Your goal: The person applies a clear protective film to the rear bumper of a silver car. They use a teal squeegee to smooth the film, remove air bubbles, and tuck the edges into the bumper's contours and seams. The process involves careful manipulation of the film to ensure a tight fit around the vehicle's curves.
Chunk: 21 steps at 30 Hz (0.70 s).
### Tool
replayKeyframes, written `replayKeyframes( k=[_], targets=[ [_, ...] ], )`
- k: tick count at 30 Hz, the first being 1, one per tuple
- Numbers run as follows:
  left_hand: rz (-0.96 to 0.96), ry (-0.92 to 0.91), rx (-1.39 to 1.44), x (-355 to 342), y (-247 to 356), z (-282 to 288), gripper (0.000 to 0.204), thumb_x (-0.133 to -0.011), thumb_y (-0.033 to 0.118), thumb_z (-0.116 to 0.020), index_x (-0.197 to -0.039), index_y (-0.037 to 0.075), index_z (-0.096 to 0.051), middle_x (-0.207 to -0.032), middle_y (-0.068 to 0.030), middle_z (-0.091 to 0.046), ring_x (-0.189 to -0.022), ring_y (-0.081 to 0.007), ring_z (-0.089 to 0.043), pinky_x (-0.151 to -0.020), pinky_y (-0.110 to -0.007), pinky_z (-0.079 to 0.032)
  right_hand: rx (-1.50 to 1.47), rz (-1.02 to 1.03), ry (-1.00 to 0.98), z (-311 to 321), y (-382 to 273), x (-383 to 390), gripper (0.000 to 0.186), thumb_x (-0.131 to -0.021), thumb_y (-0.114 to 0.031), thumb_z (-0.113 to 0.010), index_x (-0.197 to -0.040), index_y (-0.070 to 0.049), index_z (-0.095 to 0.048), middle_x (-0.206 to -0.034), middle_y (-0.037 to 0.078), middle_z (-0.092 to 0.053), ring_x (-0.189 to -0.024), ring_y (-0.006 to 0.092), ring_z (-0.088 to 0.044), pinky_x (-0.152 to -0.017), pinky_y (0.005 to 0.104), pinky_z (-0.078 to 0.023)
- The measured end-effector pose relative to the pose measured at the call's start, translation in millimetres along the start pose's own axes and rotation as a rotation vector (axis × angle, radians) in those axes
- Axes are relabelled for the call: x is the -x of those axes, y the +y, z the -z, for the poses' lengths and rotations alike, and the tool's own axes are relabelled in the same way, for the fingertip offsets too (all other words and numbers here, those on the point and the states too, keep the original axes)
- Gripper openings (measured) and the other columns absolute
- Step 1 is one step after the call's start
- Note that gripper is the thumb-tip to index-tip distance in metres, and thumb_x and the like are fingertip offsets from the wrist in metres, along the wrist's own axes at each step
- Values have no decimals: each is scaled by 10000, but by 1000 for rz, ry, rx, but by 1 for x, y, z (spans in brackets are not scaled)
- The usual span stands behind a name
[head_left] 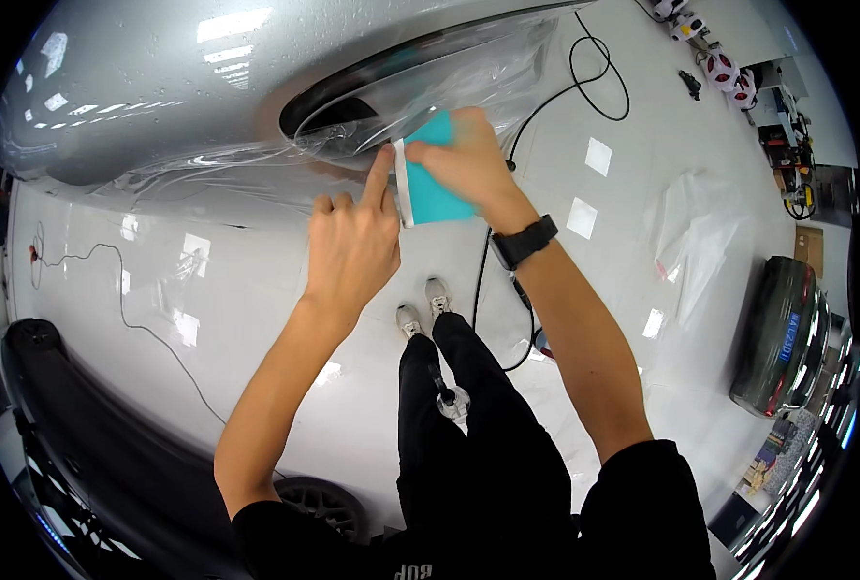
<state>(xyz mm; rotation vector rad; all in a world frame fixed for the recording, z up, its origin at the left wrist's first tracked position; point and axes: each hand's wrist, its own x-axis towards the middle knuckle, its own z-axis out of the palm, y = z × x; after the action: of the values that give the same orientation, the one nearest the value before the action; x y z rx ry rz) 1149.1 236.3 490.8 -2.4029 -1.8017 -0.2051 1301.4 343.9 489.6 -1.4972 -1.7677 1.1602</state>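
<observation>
My right hand (pixel 468 164) grips a teal squeegee card (pixel 430 198) with a pale edge, held against clear film (pixel 493 68) draped over a silver car's bodywork (pixel 140 77), just below an oval dark recess (pixel 338 121). My left hand (pixel 357 237) has its index finger extended to touch beside the card's pale edge, while the other fingers are curled; whether they hold anything is hidden. The film is wrinkled and hangs along the lower edge of the panel.
Black cables (pixel 594 92) and a thin cord (pixel 120 290) cross the pale floor (pixel 565 280). A dark car (pixel 111 425) is at lower left, another (pixel 773 338) at right. Plastic sheeting (pixel 691 242) lies rightward; tools (pixel 725 72) line the upper-right edge.
</observation>
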Motion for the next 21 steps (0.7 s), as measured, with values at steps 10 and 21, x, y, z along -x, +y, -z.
replayKeyframes(
  k=[10, 21],
  targets=[
    [-16, -112, -11, -1, -4, 13, 107, -655, 52, -692, -734, 29, -623, -1497, -103, -555, -544, -217, -604, -592, -351, -464, -104, -45, 27, 2, 16, 16, 196, -758, -113, -755, -821, 60, -688, -732, 132, -691, -628, 168, -658, -560, 346, -513],
    [8, -186, 47, -13, -1, 31, 145, -658, 32, -689, -725, 20, -561, -1504, -44, -551, -601, -253, -619, -630, -386, -493, 50, 61, -34, 11, 7, -2, 262, -749, -145, -735, -811, 91, -642, -749, 262, -655, -693, 413, -672, -636, 436, -531]
  ],
)
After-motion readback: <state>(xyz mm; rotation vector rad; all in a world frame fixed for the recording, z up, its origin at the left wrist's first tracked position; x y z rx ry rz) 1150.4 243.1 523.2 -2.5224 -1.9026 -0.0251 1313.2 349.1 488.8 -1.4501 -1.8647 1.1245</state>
